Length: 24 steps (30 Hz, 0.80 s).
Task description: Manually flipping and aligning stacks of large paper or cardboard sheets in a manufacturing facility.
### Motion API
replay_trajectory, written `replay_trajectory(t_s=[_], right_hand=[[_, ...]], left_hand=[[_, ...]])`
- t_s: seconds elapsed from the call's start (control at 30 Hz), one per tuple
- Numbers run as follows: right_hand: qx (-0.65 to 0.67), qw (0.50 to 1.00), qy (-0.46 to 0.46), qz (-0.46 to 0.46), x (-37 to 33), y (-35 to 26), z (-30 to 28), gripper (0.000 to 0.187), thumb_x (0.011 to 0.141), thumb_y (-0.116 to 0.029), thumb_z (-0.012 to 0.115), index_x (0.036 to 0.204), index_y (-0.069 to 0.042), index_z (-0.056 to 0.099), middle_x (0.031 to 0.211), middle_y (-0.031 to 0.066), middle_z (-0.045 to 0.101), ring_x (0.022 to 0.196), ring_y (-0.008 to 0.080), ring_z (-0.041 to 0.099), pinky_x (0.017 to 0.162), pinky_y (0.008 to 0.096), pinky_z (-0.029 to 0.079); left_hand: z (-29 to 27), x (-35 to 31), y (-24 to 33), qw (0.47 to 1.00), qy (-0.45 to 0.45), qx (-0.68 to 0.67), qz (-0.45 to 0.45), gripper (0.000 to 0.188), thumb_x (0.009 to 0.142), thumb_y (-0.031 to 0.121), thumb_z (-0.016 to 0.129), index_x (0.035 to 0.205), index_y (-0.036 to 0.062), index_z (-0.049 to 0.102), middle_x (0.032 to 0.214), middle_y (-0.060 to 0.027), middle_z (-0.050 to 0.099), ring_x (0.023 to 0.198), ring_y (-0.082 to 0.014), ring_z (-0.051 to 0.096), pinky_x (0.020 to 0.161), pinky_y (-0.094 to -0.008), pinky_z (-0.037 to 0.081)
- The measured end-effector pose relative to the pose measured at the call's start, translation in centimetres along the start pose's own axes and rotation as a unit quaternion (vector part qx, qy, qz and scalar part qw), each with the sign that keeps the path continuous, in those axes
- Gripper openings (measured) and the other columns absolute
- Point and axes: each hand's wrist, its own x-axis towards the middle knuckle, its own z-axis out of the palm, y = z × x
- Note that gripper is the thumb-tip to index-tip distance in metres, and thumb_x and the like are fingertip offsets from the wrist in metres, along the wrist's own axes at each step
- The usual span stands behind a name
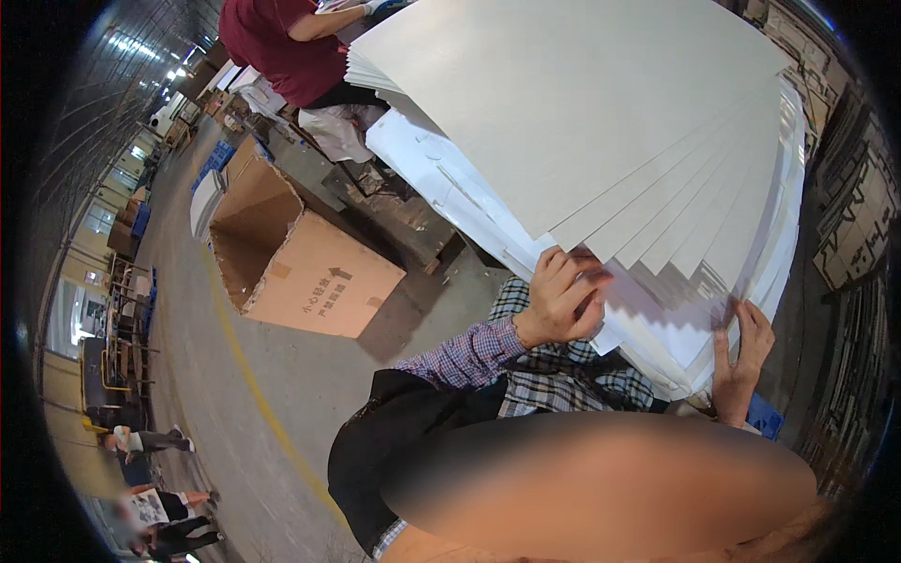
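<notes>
A stack of large pale grey board sheets lies in front of me, its near corners fanned out in steps. My left hand is at the leftmost near corner of the fan, fingers curled in and fingertips closed on the top sheet's corner. Under the boards are white sheets, their edges showing on the left and near sides. My right hand rests by the near right edge of the white sheets, thumb and fingers apart. The fanned corners cast a toothed shadow on the white sheet between my hands.
An open brown carton stands on the floor to the left. A person in a dark red shirt works at the far left of the stack. Piles of flat board line the right side. More people are at the lower left.
</notes>
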Motion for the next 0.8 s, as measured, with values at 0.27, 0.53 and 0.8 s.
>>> replay_trajectory(t_s=[0.27,0.53,0.8], right_hand=[[-0.004,1.000,-0.005,0.005,0.0,0.3,0.3,0.043,0.095,-0.014,0.067,0.136,-0.003,0.060,0.137,0.0175,0.054,0.131,0.0365,0.046,0.110,0.0468,0.038],[0.003,1.000,0.005,-0.011,-0.1,0.3,0.1,0.042,0.095,-0.014,0.067,0.135,-0.003,0.061,0.137,0.0179,0.054,0.130,0.0360,0.047,0.110,0.0466,0.038],[0.033,0.999,-0.003,-0.018,-1.0,0.1,0.2,0.039,0.097,-0.015,0.065,0.134,-0.003,0.062,0.138,0.0194,0.053,0.132,0.0360,0.046,0.111,0.0477,0.037]], left_hand=[[0.1,-0.1,-0.2,1.000,-0.007,0.005,-0.004,0.032,0.070,0.011,0.066,0.101,0.0030,0.071,0.103,-0.0123,0.066,0.091,-0.0304,0.061,0.087,-0.0455,0.045],[0.1,-0.4,-0.2,1.000,-0.012,0.001,-0.009,0.032,0.069,0.010,0.065,0.100,0.0032,0.072,0.104,-0.0129,0.067,0.096,-0.0317,0.063,0.092,-0.0481,0.045],[-0.3,-1.2,0.4,1.000,-0.001,0.005,-0.011,0.031,0.068,0.010,0.065,0.098,0.0038,0.071,0.102,-0.0124,0.066,0.096,-0.0323,0.063,0.094,-0.0481,0.046]])
